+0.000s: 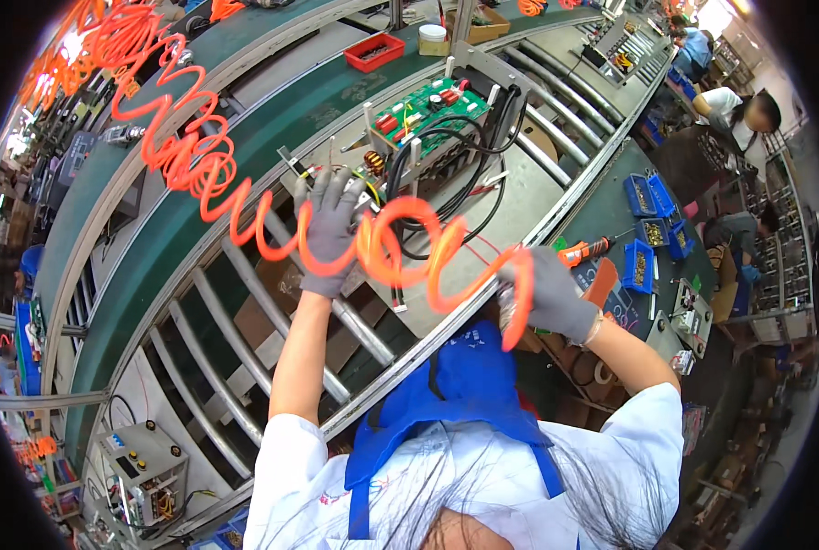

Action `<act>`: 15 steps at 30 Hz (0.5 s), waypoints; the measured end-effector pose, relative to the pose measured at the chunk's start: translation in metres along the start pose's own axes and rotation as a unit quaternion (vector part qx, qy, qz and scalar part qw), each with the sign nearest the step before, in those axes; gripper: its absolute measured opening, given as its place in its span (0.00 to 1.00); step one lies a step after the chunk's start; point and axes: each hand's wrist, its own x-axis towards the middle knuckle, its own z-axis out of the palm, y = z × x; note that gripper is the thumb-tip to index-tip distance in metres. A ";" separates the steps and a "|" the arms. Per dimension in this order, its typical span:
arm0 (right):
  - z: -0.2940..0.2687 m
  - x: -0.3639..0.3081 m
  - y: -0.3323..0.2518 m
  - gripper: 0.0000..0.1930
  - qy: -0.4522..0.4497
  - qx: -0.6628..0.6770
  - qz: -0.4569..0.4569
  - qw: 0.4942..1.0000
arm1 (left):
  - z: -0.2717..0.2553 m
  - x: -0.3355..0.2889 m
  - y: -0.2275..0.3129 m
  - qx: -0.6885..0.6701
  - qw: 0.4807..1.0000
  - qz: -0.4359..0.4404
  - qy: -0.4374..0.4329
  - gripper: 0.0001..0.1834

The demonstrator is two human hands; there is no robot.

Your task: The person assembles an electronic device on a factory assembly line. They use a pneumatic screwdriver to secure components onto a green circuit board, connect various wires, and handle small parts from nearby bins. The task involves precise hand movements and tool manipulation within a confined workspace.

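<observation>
My left hand point(329, 227), in a grey glove, lies palm down with its fingers stretched out. Its fingertips reach the wires at the near-left end of an open electrical unit with a green circuit board point(435, 112). Thick black cables point(472, 137) loop from that unit over the pale board point(446, 298) under it. My right hand point(556, 298), gloved in grey too, is closed near the roller line's edge. Its fingers curl round something the coil partly hides. An orange coiled air hose point(395, 243) runs from the upper left, in front of both hands.
Metal rollers point(230, 321) flank the unit. A green belt point(308, 110) runs beyond, with a red tray point(374, 52). At the right, a bench holds an orange power screwdriver point(585, 251) and blue parts bins point(643, 266). Another metal unit point(143, 463) stands lower left. Other people sit far right.
</observation>
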 end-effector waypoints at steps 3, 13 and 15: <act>-0.021 0.017 -0.027 0.22 0.193 0.250 0.164 0.935 | -0.031 -0.029 -0.005 0.040 0.998 -0.050 0.006 0.32; -0.011 0.079 0.081 0.14 0.455 0.125 0.313 0.824 | -0.132 -0.206 -0.083 0.162 0.927 -0.334 0.054 0.46; 0.038 0.057 0.142 0.16 0.301 -0.043 0.351 0.886 | -0.156 -0.203 -0.065 0.122 0.875 -0.462 0.076 0.42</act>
